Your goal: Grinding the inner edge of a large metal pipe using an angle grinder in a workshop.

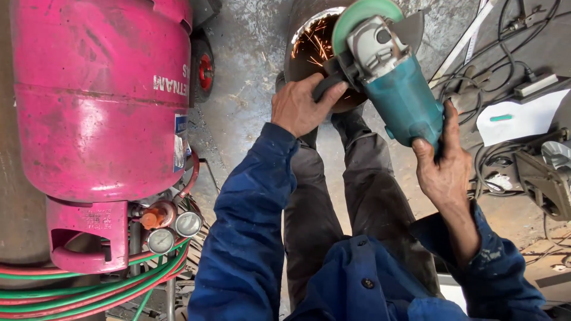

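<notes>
- Your left hand (300,107) is clenched round the black side handle (328,85) of the teal-bodied angle grinder with a grey gear head (395,83); fingers wrap it fully.
- Your right hand (443,163) grasps the rear of the teal body from below, thumb up along its side.
- The grinder sits up in the middle of the view, between your two hands, its green-backed disc (360,15) at the rim of a round dark steel pipe end (309,44), orange sparks (318,38) flying inside.
- Handling, as a judgement: the tool looks heavy and rigid and likely kicks at the rim, so a two-hand hold, side handle plus rear body, suits it. The plastic casing looks smooth and dusty, possibly slippery.
- Your grey-trousered legs (357,190) stand right under the work.
- On the left, close by your elbow, lies a pink gas cylinder (101,95) with two round gauges (173,233) and red and green hoses (89,285).
- On the right, black cables (505,47), a white sheet (523,119) and a second grey power tool (547,178) clutter the concrete floor (244,89).
</notes>
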